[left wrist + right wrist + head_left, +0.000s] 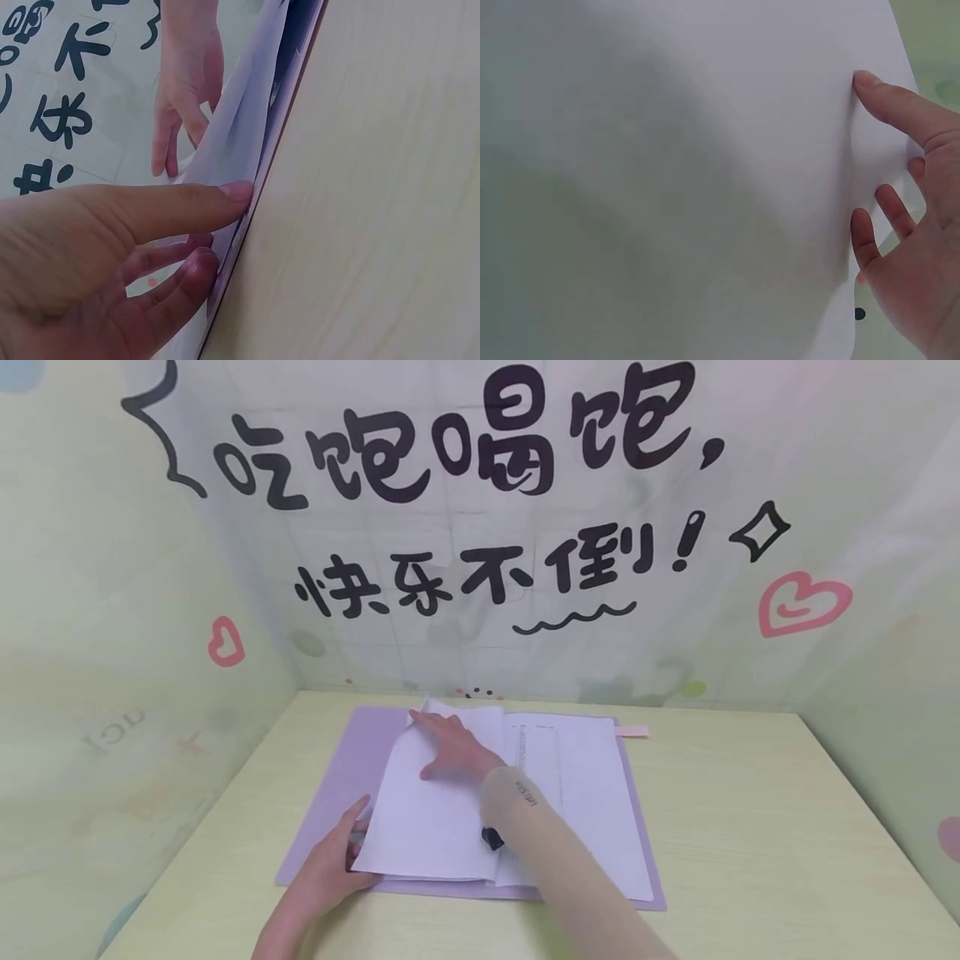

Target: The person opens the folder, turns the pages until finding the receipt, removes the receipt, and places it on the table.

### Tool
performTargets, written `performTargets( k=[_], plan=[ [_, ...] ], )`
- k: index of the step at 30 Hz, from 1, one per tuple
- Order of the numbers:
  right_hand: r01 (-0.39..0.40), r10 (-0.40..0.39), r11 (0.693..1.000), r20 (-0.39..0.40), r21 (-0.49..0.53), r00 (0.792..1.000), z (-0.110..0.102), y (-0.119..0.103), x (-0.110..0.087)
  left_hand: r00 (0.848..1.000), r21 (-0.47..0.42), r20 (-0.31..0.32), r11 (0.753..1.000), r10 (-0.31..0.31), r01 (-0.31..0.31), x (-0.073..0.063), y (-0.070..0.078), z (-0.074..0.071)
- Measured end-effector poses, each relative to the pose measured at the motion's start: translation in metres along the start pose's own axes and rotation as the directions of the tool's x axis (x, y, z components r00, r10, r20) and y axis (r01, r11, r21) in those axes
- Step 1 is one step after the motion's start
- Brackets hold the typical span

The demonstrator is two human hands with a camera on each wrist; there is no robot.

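A purple-covered folder (341,793) of white sheets lies spread on the table. Its left sheet (435,827) is raised off the cover, showing a gap along the lower edge in the left wrist view. At that sheet's lower left corner, my left hand (330,864) holds the paper edge, thumb (210,206) along the bottom and fingers bent by the side. My right hand (457,747) reaches across to the upper left corner with spread fingers touching the paper. In the right wrist view the thumb (900,105) meets the sheet's edge. Printed text shows on the right page (592,793).
A pink tab (632,732) sticks out at the folder's upper right. A small black object (492,837) shows beside the right sleeve (555,852). The pale wooden table (772,827) is bounded by a fabric backdrop (525,660) with large lettering.
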State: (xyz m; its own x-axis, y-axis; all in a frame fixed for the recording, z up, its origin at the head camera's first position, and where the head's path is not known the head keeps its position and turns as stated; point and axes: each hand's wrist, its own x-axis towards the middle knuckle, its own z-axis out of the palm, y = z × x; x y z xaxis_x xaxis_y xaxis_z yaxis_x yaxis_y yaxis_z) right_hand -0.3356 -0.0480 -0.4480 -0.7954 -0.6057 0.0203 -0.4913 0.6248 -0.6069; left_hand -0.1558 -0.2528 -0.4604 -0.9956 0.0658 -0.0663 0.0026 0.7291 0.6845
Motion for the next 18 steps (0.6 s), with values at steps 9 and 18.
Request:
performTargets(
  k=[9,18],
  plan=[
    [-0.072,0.072,0.997,0.018,-0.01,0.997,0.0065,0.0051,-0.0032,0.991,0.029,0.079,0.994,0.104,-0.107,0.0009,0.0036,-0.0062],
    [-0.057,0.059,0.998,0.068,-0.034,0.996,0.0111,0.0046,-0.0002,0.99,0.059,0.051,0.989,0.135,-0.138,0.0019,-0.0049,-0.0023]
  ],
)
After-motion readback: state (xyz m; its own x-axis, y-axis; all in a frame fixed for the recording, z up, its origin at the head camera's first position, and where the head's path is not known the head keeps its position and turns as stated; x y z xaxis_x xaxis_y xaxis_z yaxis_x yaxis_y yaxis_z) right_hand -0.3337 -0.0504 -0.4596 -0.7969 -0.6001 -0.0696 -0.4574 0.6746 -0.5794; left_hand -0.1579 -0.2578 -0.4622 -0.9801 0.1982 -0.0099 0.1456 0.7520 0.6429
